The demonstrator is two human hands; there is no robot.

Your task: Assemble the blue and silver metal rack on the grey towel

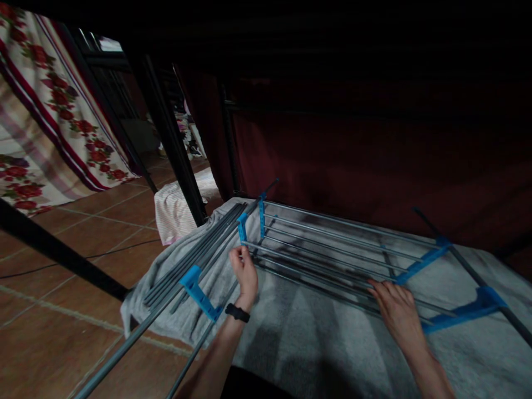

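Grey metal drying rack (332, 249) lying flat on a grey blanket (332, 343).
Its rods run left to right; left hand (245, 274) pinches a rod end, right hand (397, 310) rests spread on the rods; surroundings dark.

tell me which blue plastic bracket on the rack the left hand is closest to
The upright blue plastic bracket just above the left hand, at the rack's left end. The other blue brackets lie lower left or far right, beyond the right hand.

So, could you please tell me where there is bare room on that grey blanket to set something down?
The grey blanket is bare in the near strip between the left hand and right hand, below the rack rods. It is crowded at the left, where folded rods and blue brackets lie.
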